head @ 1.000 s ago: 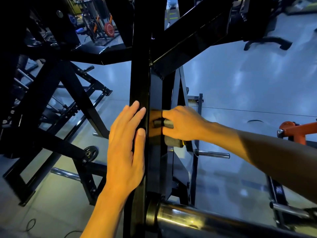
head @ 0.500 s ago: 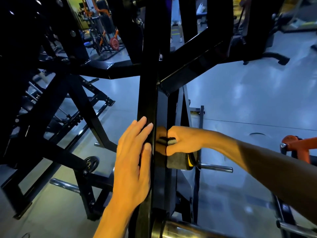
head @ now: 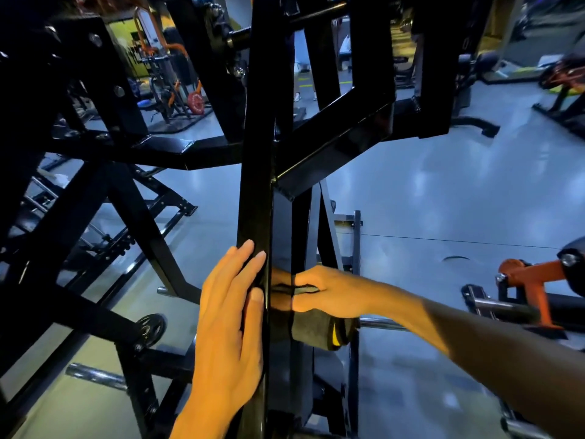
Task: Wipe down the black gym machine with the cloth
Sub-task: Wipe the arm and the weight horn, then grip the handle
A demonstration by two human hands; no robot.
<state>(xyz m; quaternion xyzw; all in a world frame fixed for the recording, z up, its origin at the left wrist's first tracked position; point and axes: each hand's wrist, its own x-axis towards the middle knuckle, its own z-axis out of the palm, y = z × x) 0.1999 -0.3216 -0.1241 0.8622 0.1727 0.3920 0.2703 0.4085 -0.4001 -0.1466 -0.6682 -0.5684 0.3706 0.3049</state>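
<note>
Cloth [head: 319,331] is in the right hand [head: 329,293], fingers curled round it, pressed against the right-facing side of the black upright post [head: 256,185] of the gym machine. A dark grey fold with a yellow edge hangs out below the fist.

Key relation: the post's long axis runs near-vertical in the head view, from the bottom edge up past the diagonal brace [head: 335,144]. The cloth sits low on it, so most unwiped length lies above the hand, a shorter stretch below. My read: the next stroke has to run along that axis, up or down, not across.

Left hand [head: 231,324] lies flat on the near face of the same post, fingers straight and together, fingertips pointing up, gripping nothing. It looks like a brace. Both hands are at about the same height, on adjacent faces, almost touching across the post's edge. The right hand does the wiping; the left sits beside its path, not on it.

Count: one cloth, two hands, one post being worked, one brace joining it above. Chrome weight pegs: one visible just behind the right wrist [head: 383,324], another low left [head: 95,375]. Can't tell how much of the post is already clean.
</note>
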